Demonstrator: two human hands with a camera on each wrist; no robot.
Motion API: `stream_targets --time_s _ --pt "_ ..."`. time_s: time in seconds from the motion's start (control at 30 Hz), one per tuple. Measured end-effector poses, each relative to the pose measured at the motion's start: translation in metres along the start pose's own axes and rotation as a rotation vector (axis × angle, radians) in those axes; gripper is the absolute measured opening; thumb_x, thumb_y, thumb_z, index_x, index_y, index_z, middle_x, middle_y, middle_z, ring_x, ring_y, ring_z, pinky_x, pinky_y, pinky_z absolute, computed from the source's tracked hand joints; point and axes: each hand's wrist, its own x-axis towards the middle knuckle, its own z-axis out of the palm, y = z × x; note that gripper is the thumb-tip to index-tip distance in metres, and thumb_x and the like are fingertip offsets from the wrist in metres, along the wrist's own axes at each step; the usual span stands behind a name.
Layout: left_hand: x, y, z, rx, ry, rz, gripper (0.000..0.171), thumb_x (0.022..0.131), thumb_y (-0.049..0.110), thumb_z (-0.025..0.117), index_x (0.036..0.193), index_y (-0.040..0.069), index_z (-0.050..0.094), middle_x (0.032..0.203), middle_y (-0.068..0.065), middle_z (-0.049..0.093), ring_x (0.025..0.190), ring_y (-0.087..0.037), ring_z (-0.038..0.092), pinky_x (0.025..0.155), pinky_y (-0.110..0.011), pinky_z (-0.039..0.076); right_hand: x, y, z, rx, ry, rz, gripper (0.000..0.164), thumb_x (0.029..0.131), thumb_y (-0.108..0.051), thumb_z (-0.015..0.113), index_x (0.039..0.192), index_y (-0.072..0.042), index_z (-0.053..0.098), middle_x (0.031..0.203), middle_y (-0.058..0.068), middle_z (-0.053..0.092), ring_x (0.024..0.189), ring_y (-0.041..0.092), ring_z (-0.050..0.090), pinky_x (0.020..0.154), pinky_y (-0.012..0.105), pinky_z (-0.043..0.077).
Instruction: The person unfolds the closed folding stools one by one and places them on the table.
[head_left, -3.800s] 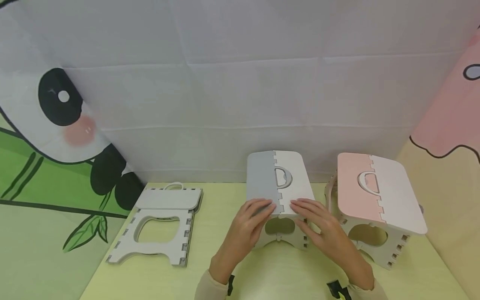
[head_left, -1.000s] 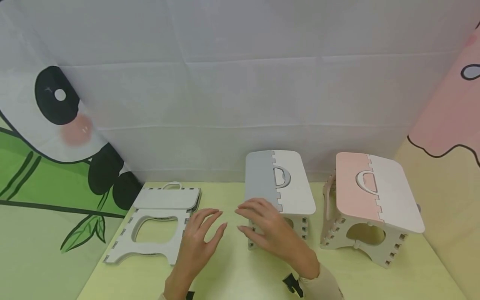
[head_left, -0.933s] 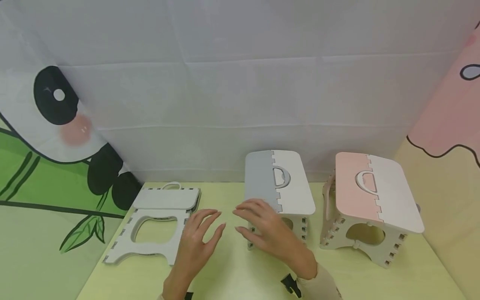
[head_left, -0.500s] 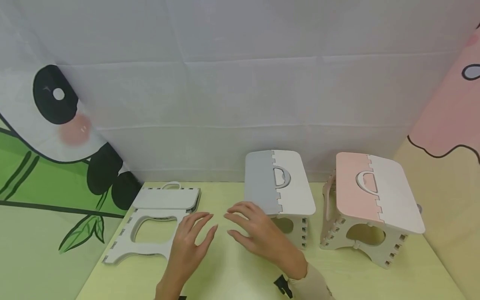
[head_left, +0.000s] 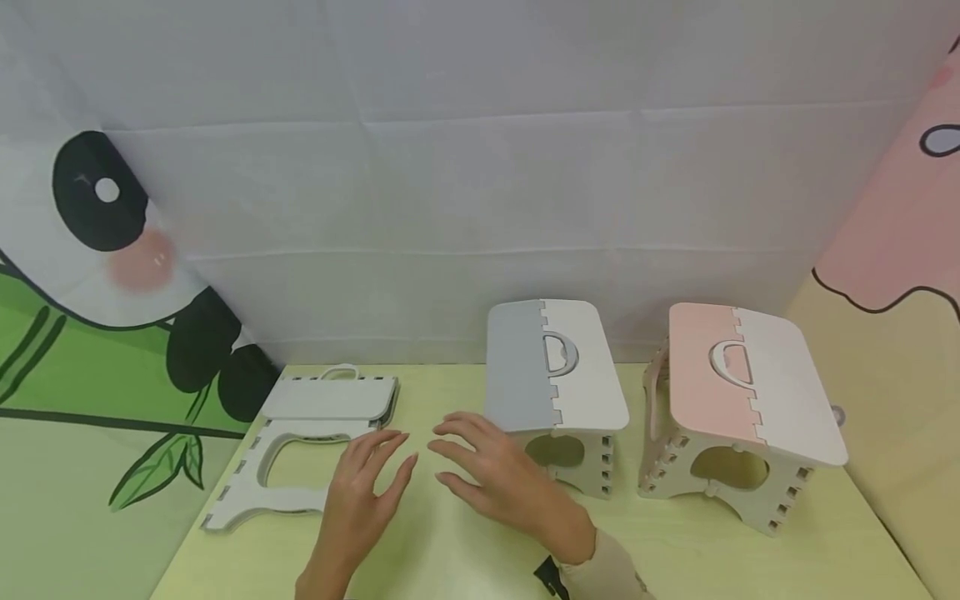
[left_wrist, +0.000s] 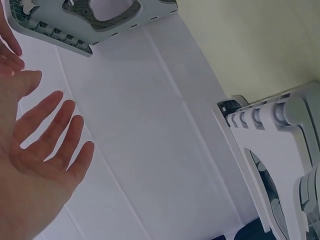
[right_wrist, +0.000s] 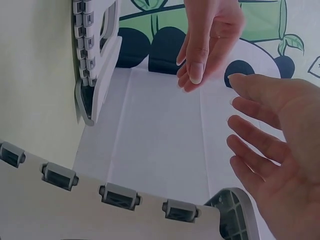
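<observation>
Both hands hang over the table and hold nothing, fingers relaxed and slightly bent, tips facing each other across a small gap. My left hand (head_left: 358,504) overlaps the right edge of a folded white step stool (head_left: 330,400) that lies flat at the left. My right hand (head_left: 502,479) is in front of the left side of an unfolded grey-and-white folding stool (head_left: 517,358), which stands upright. In the left wrist view the left hand (left_wrist: 45,150) shows spread fingers. The right wrist view has the right hand (right_wrist: 265,135) beside the grey-and-white stool's hinged leg panel (right_wrist: 90,190).
An unfolded pink-and-white folding stool (head_left: 712,375) stands at the right. Behind the pale yellow-green table (head_left: 442,533) hangs a white cloth (head_left: 450,208) with cartoon prints at both sides. A black strap piece (head_left: 551,575) shows at the right wrist.
Earlier both hands rested on the grey-and-white stool's front edge. They have since let go and moved left, drifting slightly further left and down in the last second. The stools stay put.
</observation>
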Motion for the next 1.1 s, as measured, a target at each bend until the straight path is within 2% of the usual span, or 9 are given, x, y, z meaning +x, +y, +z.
stream_targets --time_s 0.2,0.33,0.77,1.1 --pt "-0.005 -0.004 -0.004 0.038 -0.015 -0.022 0.028 0.084 0.019 0.071 0.109 0.007 0.068 0.109 -0.007 0.063 0.101 -0.028 0.055 0.094 -0.028 0.038 0.001 -0.004 0.007 -0.012 -0.011 -0.011 0.031 0.084 -0.017 0.073 0.113 -0.010 0.063 0.121 0.004 0.055 0.117 0.021 0.051 0.102 0.025 0.040" --pt "-0.009 -0.009 -0.006 0.042 -0.006 -0.033 0.028 0.084 0.019 0.071 0.108 0.006 0.068 0.108 -0.008 0.063 0.101 -0.029 0.056 0.095 -0.030 0.038 0.001 -0.005 0.012 -0.025 -0.016 -0.013 0.032 0.083 -0.017 0.073 0.113 -0.011 0.063 0.120 0.003 0.056 0.116 0.019 0.052 0.101 0.023 0.040" --pt "-0.021 -0.026 -0.015 0.065 0.002 -0.052 0.035 0.073 0.009 0.076 0.108 0.007 0.069 0.107 -0.008 0.064 0.100 -0.029 0.056 0.093 -0.032 0.037 -0.002 -0.003 0.029 0.038 -0.098 0.085 0.032 0.087 -0.019 0.070 0.117 -0.012 0.062 0.123 -0.001 0.055 0.116 0.015 0.049 0.102 0.022 0.038" --pt "-0.031 -0.040 -0.019 0.084 0.013 -0.056 0.035 0.070 0.007 0.078 0.104 0.004 0.070 0.103 -0.011 0.064 0.097 -0.031 0.056 0.088 -0.035 0.039 -0.002 0.001 0.045 0.050 -0.106 0.081 0.034 0.086 -0.018 0.071 0.118 -0.010 0.061 0.120 0.004 0.057 0.113 0.017 0.051 0.098 0.025 0.041"
